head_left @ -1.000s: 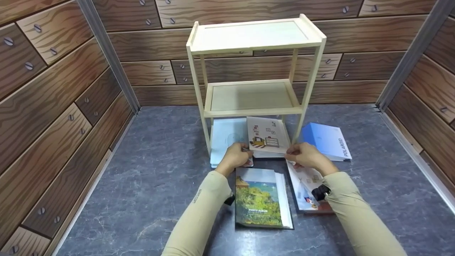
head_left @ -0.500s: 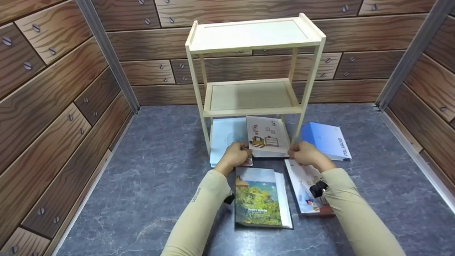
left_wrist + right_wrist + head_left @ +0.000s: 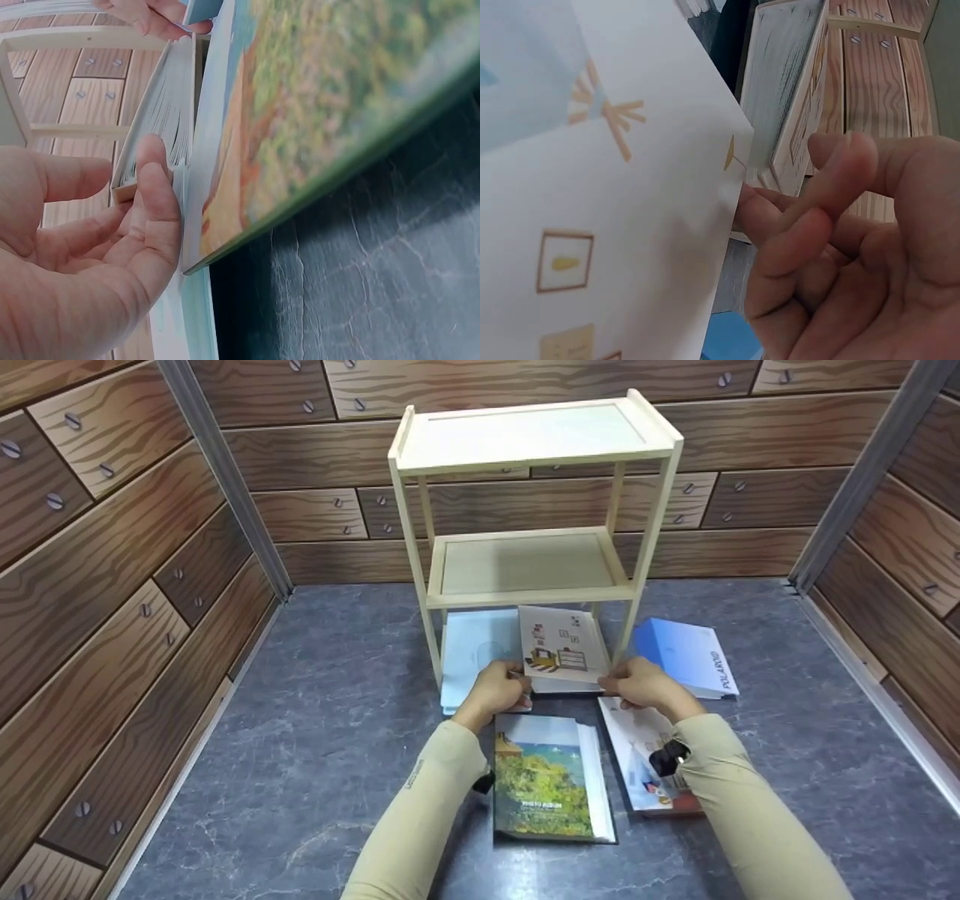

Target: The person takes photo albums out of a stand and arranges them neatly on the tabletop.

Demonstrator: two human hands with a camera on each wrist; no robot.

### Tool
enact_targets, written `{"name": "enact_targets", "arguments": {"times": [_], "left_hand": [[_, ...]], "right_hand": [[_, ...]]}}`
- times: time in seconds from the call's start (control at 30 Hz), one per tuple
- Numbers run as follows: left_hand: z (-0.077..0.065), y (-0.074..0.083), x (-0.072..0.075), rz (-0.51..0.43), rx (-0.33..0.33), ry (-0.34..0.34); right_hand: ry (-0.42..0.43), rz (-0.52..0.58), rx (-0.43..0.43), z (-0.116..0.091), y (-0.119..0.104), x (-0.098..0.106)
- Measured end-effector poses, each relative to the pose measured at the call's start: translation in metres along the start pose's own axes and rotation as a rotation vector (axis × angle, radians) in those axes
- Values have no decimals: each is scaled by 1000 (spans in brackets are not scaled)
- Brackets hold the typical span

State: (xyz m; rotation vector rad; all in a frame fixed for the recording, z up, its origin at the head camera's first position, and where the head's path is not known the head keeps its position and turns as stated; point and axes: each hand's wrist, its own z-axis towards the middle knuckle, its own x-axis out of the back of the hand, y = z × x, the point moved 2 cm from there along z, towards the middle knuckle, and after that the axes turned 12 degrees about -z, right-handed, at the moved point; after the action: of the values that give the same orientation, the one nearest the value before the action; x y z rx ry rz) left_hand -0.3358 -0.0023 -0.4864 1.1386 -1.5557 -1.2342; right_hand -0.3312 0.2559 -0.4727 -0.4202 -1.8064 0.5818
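Observation:
A white photo album (image 3: pixel 566 646) with a drawn yellow vehicle and small frames on its cover lies under the wooden rack's middle shelf, its near edge toward me. My left hand (image 3: pixel 495 691) holds its near left corner; in the left wrist view, thumb and fingers (image 3: pixel 159 191) bend around that corner beside the page edges. At the near right corner, my right hand (image 3: pixel 646 687) pinches the edge with curled fingers. The right wrist view shows these fingers (image 3: pixel 787 251) at the corner, partly hiding it. A light-blue album (image 3: pixel 472 649) lies flat alongside, left of the white one.
The pale wooden rack (image 3: pixel 529 598) stands over both albums, its front right leg beside my right hand. In front lie a landscape-covered photo album (image 3: pixel 544 780) and a white illustrated album (image 3: pixel 637 750) under my right forearm. A blue POLAROID album (image 3: pixel 690 656) lies right of the rack.
My right hand has shifted slightly at the white album's near right corner. The left hand and the albums stay nearly in place; the head view shifts slightly.

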Motion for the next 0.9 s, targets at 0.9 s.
{"name": "enact_targets", "arguments": {"times": [0.9], "left_hand": [[2, -2, -2, -21, 16, -18]], "right_hand": [[-32, 44, -58, 4, 8, 3]]}}
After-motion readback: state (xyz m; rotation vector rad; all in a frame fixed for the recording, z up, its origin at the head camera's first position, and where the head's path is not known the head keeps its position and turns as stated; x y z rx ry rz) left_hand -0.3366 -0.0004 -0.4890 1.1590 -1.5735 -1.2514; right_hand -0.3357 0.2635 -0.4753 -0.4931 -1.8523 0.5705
